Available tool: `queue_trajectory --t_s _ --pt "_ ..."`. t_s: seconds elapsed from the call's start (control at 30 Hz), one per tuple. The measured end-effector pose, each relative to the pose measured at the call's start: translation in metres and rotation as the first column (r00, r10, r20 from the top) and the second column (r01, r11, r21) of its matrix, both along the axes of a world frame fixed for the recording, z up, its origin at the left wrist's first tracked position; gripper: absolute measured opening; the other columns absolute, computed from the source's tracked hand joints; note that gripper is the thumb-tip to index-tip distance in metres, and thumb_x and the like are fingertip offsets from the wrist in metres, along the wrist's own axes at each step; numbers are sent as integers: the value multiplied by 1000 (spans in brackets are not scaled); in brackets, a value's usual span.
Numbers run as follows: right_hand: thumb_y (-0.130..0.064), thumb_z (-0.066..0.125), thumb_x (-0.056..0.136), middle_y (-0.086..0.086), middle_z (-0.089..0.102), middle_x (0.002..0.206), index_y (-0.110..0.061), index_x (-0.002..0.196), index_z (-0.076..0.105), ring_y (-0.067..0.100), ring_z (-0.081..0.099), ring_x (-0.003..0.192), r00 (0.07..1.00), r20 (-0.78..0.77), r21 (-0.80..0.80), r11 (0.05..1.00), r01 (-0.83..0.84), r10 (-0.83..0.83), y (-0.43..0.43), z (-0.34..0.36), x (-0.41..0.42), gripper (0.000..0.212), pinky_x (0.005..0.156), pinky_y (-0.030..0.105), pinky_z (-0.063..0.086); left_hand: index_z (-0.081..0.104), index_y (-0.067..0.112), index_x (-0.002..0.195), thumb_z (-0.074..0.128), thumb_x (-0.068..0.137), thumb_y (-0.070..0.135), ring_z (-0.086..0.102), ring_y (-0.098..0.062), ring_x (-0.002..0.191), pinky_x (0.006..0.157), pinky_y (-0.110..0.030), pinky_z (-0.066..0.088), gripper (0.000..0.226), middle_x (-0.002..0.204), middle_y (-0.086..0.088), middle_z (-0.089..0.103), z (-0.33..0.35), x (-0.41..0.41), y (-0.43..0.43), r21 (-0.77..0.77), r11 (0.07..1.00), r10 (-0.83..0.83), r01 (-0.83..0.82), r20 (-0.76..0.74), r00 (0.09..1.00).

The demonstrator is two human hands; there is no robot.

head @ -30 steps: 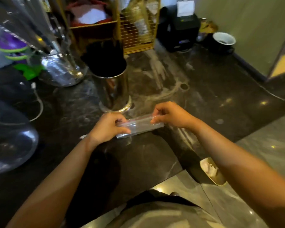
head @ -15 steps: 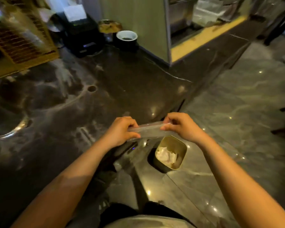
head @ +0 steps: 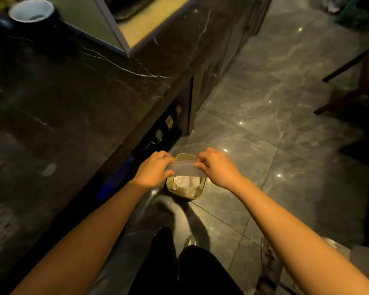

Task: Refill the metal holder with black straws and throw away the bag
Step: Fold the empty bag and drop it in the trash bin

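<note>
clear flattened plastic bag (head: 184, 169) is stretched between both hands, long axis running 9-to-3 across the view, roughly level, right end sitting slightly higher. thin reddish line along its top edge. it looks empty, though the blur makes that hard to confirm.

left hand (head: 153, 169) is at the bag's 9 o'clock end, knuckles up, fingers curled over and pinched shut on the plastic. right hand (head: 218, 167) is at the 3 o'clock end, same pose, fingertips (head: 199, 166) clamped on the bag's edge. both forearms are bare and come up from 6 o'clock, converging toward the bag, wrists about level.

bag hangs in the air above a small olive-gold rounded-square waste bin (head: 201, 191) standing on the floor; the bin's far rim shows just past the bag at 12 o'clock. crumpled white paper (head: 186, 184) lies inside the bin.

dark veined marble counter (head: 62, 99) fills the 9 o'clock side, its edge running diagonally. a white-lined round bowl (head: 31, 10) sits at its far 11 o'clock corner. glossy grey marble floor tiles (head: 275, 103) cover the 3 o'clock side.
</note>
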State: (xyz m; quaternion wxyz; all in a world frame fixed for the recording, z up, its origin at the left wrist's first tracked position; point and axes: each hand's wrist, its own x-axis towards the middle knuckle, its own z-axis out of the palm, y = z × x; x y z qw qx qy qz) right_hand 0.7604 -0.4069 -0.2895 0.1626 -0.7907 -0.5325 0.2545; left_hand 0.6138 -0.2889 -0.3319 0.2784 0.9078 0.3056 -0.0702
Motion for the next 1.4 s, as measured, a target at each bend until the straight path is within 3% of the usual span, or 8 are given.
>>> queue_trajectory --t_s 0.13,0.33,0.5,0.77,0.97,1.1,1.3,1.4 --pt "-23 46 88 20 61 102 -7 90 57 38 57 94 998 11 -91 994 65 -64 6 -66 21 19 72 42 45 30 16 135 51 86 31 27 -26 133 104 -36 28 55 147 -10 28 -76 21 7 48 999 -18 21 -67 998" --pt "-20 37 91 25 65 100 -6 106 53 44 59 90 980 47 -187 962 199 -194 8 -207 35 26 61 37 37 7 21 140 34 92 36 12 -28 140 112 -45 15 58 153 -14 10 -221 21 18 77 986 -121 149 -287 950" --pt "-15 36 91 22 65 106 -5 103 55 40 61 93 970 57 -331 912 243 -238 21 -342 34 25 73 41 49 -2 15 140 28 93 37 -1 -27 141 114 -43 3 60 154 -13 1 -349 24 22 75 982 -130 172 -390 911" --pt "-16 37 92 19 62 114 -6 106 57 35 58 102 943 -36 -523 811 263 -329 51 -541 30 26 84 40 48 4 11 140 33 91 37 -6 -27 140 114 -43 0 62 152 -17 4 -490 38 31 158 972 -134 175 -239 962" --pt "-12 39 90 21 60 114 -3 103 55 36 56 102 969 -62 -533 829 170 -238 81 -622 15 23 80 38 45 -28 12 125 23 91 41 -36 -19 126 108 -33 -14 68 139 -9 -29 -535 35 34 234 956 -95 179 -328 940" --pt "-10 40 90 17 59 114 -6 107 54 31 57 102 988 -39 -568 817 103 -151 99 -649 7 22 81 37 45 -39 16 118 21 91 37 -47 -16 117 107 -32 -20 69 128 -4 -45 -539 34 34 226 963 -77 145 -285 956" --pt "-15 42 91 22 51 127 0 118 48 35 49 115 956 -257 -673 736 -71 -143 109 -661 2 32 99 43 39 -34 15 122 19 90 38 -46 -18 119 104 -30 -25 66 133 -5 -38 -533 37 34 234 958 -87 166 -313 946" --pt "-26 37 93 24 49 130 2 122 45 36 46 117 913 -344 -682 726 -83 -219 100 -640 1 41 100 43 36 -31 12 122 16 90 42 -39 -23 124 105 -36 -16 65 136 -9 -34 -527 41 32 262 942 -92 209 -398 913"
